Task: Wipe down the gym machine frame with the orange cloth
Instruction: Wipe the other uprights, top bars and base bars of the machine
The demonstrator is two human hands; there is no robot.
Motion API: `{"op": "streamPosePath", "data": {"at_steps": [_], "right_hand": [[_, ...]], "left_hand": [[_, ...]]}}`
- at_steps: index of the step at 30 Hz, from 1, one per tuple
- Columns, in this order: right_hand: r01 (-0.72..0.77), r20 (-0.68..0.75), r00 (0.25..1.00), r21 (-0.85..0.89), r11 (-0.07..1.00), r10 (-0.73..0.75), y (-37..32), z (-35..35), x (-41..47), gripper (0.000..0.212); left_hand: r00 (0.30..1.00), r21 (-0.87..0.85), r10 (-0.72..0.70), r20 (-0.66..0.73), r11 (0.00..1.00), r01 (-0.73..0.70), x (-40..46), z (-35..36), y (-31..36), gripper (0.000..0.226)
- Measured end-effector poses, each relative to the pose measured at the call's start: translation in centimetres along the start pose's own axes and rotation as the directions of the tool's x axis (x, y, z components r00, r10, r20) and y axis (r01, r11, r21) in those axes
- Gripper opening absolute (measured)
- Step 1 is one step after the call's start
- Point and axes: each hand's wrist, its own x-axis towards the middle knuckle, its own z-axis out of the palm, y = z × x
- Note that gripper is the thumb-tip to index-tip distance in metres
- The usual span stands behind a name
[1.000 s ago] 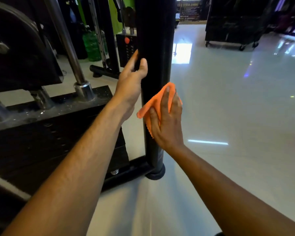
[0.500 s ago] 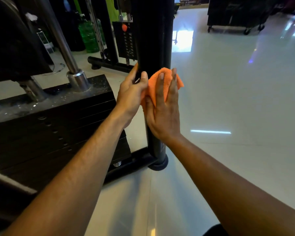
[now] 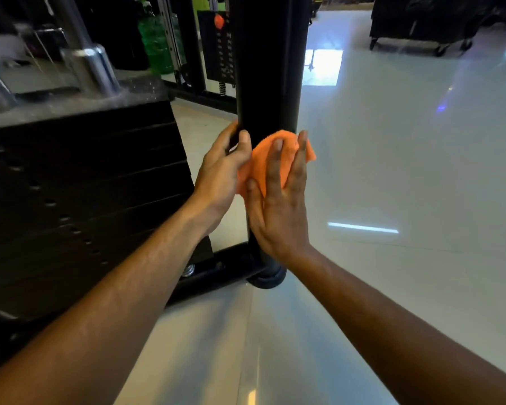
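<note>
Two hands work the black upright post (image 3: 268,68): the right hand (image 3: 278,206) presses the orange cloth (image 3: 265,162) flat against it with straight fingers, and the left hand (image 3: 222,173) curls round the post beside the cloth. Judging by position, wiping is midway; the post above and its foot (image 3: 268,277) below remain.

Glossy pale floor (image 3: 392,171), black machine frame (image 3: 268,68) standing on it

Commercial gym floor. Black weight stack (image 3: 79,182) with selector pin holes down its face, chrome guide rods (image 3: 91,65) rising out of it, thick black upright of the machine frame (image 3: 268,62) on a round foot. Second weight stack (image 3: 221,45) with orange pin behind. Glossy pale tiled floor (image 3: 392,171) reflecting lights, dark wheeled equipment (image 3: 421,21) at the back, green water jug (image 3: 155,39).
</note>
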Motion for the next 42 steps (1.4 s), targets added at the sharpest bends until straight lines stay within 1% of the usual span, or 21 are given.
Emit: {"op": "streamPosePath", "data": {"at_steps": [2,4,6,8,10,13,15,17,19,21,23,25,26,29,31,32,34,36,38,40,42], "right_hand": [[0.028,0.024,0.999,-0.034,0.999,-0.027,1.4,0.7,-1.6,0.094],[0.032,0.118,0.993,-0.092,0.995,-0.021,3.2,1.6,-4.8,0.099],[0.011,0.202,0.979,-0.098,0.995,0.009,4.4,2.1,-8.0,0.099],[0.006,0.240,0.971,-0.069,0.998,0.011,4.7,2.0,-9.0,0.095],[0.012,0.209,0.978,-0.032,0.999,-0.005,4.1,1.6,-7.8,0.091],[0.015,0.073,0.997,0.021,1.000,-0.016,2.7,1.5,-4.6,0.089],[0.020,0.024,1.000,0.023,1.000,-0.020,2.9,2.0,-4.0,0.091],[0.039,0.089,0.995,-0.013,0.999,-0.037,4.3,2.6,-5.8,0.095],[0.017,0.225,0.974,-0.060,0.998,-0.003,6.4,3.2,-9.4,0.097],[-0.016,0.326,0.945,-0.061,0.998,0.035,8.0,3.6,-13.1,0.094],[-0.024,0.359,0.932,-0.041,0.999,0.037,8.8,3.8,-14.9,0.090],[-0.023,0.334,0.942,-0.023,0.999,0.029,8.2,4.0,-14.2,0.089],[-0.035,0.296,0.955,-0.001,0.999,0.033,7.6,4.0,-13.2,0.091],[-0.082,0.118,0.990,0.072,0.994,0.073,5.8,4.5,-9.9,0.100],[-0.089,0.080,0.993,0.073,0.993,0.083,5.9,5.1,-9.7,0.104],[-0.067,0.101,0.993,0.051,0.996,0.061,6.5,5.5,-10.6,0.106],[-0.056,0.228,0.972,0.001,0.998,0.054,8.2,6.1,-13.7,0.104],[-0.117,0.370,0.921,-0.021,0.993,0.117,9.8,6.2,-17.3,0.100],[-0.193,0.462,0.867,-0.031,0.981,0.186,10.7,6.0,-19.7,0.102],[-0.250,0.479,0.848,-0.017,0.968,0.227,10.6,5.7,-19.8,0.100],[-0.306,0.407,0.876,0.048,0.951,0.261,9.1,5.6,-17.7,0.093]], "left_hand": [[1.000,-0.007,-0.005,-0.015,1.000,0.005,0.0,0.2,-0.8,0.037],[0.999,-0.016,-0.021,-0.028,1.000,0.020,-0.1,0.5,-1.6,0.033],[0.999,-0.012,-0.021,-0.032,1.000,0.021,-0.3,0.7,-2.2,0.040],[1.000,-0.005,-0.012,-0.021,1.000,0.012,-0.4,0.8,-2.7,0.045],[1.000,-0.006,-0.018,-0.016,1.000,0.018,-0.4,0.9,-3.2,0.047],[1.000,0.019,-0.018,-0.016,1.000,0.018,-0.5,1.1,-4.0,0.052],[1.000,0.059,-0.002,-0.007,0.998,0.003,-0.8,1.2,-4.5,0.054],[1.000,0.063,0.002,-0.002,0.998,-0.001,-0.9,1.1,-5.1,0.055],[1.000,0.034,-0.009,-0.007,0.999,0.009,-0.9,1.2,-5.6,0.055],[1.000,0.018,-0.019,-0.014,1.000,0.019,-1.0,1.4,-6.3,0.055],[0.999,0.014,-0.042,-0.013,0.999,0.042,-1.5,1.7,-7.6,0.052],[0.997,0.006,-0.076,0.005,0.997,0.076,-2.0,1.7,-9.2,0.046],[0.995,0.001,-0.093,0.021,0.996,0.093,-2.3,1.7,-10.1,0.046],[0.992,0.021,-0.113,0.048,0.994,0.112,-2.6,1.5,-11.9,0.057],[0.991,0.020,-0.125,0.043,0.992,0.125,-2.7,1.5,-12.4,0.057],[0.991,0.015,-0.129,0.039,0.992,0.128,-2.7,1.4,-12.6,0.055],[0.989,0.011,-0.140,0.039,0.990,0.140,-2.6,1.5,-13.0,0.049],[0.987,0.007,-0.152,0.044,0.988,0.152,-2.5,1.6,-13.4,0.046],[0.985,0.006,-0.170,0.024,0.985,0.170,-2.6,1.9,-13.6,0.053],[0.983,0.010,-0.184,-0.002,0.983,0.184,-2.7,2.1,-13.8,0.053],[0.981,0.002,-0.196,-0.001,0.981,0.196,-2.6,2.1,-13.9,0.048]]}}
